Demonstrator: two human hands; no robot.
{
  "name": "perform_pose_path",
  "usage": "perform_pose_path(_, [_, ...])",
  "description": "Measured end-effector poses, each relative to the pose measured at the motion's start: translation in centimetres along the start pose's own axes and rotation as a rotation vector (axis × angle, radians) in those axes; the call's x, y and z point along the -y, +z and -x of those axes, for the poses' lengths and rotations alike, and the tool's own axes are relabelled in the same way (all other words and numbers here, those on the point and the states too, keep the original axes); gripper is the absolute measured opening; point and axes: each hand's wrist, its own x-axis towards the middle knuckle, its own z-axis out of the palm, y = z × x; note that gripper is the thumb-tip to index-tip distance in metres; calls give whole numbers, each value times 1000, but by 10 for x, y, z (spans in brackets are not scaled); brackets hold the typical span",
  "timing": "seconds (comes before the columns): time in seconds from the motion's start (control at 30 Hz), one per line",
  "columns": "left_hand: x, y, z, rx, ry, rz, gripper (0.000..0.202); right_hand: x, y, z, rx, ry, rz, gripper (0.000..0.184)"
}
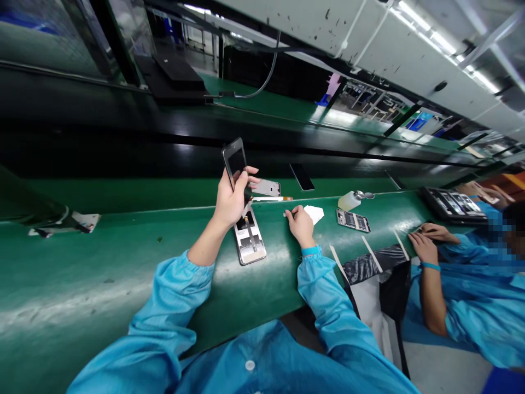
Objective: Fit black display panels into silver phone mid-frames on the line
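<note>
Raised above the bench, my left hand (233,201) is wrapped round a dark phone (235,156), tilted with its glossy face partly toward me. Just below that hand lies another phone part (251,243), pale with dark patches and a flex strip, flat on the green bench. My right hand (302,225) rests on the bench to the right, thumb and fingers pinched together. A tiny pale thing shows at its fingertips, too small to name. Beside that hand lies a folded white wipe or paper (315,213).
Behind lie a silver phone shell (268,188), a thin brush-like stick (279,198) and a black phone (302,177). To the right are a bottle (348,201), an opened phone (353,220) and a taped black bag (371,264). A co-worker's hands (426,243) work near a black tray (435,205).
</note>
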Motion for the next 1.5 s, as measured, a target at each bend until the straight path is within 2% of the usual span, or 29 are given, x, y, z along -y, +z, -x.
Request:
perform_pose_path(0.1, [-2,0,1,36,-47,-25,56,10,1,0,-23,-6,-148,20])
perform_pose_path(0.2, [0,3,3,85,-100,-14,67,28,12,5,52,-57,-385,36])
perform_pose_path(0.37, [17,11,17,253,-209,-70,75,58,50,33,418,-103,-794,64])
perform_pose_path(0.43, [26,11,22,333,-252,-135,75,62,57,42,557,-90,-919,69])
perform_pose_path(0.53, [43,3,14,399,-263,-266,84,60,49,41,680,-66,-1062,69])
perform_pose_path(0.63, [62,-11,-23,390,-208,-441,99,53,26,27,731,-34,-1175,62])
perform_pose_path(0.7, [76,-19,-56,405,-173,-586,106,47,11,16,705,23,-1287,54])
perform_pose_path(0.77, [90,-26,-86,469,-184,-735,117,43,-1,5,620,89,-1404,49])
perform_pose_path(0.83, [105,-28,-107,551,-224,-866,114,39,-7,-3,519,124,-1468,54])
perform_pose_path(0.97, [128,-28,-123,686,-271,-1037,69,33,-7,-13,375,138,-1494,68])
perform_pose_path(1.1, [135,-29,-120,726,-209,-1061,58,27,0,-19,272,140,-1494,70])
perform_pose_path(1.23, [131,-29,-114,646,-137,-1027,55,23,7,-22,244,152,-1486,68])
perform_pose_path(1.37, [111,-34,-110,453,-99,-953,58,20,9,-24,222,135,-1495,67])
perform_pose_path(1.5, [76,-47,-99,220,-61,-771,100,16,11,-24,199,81,-1485,66])
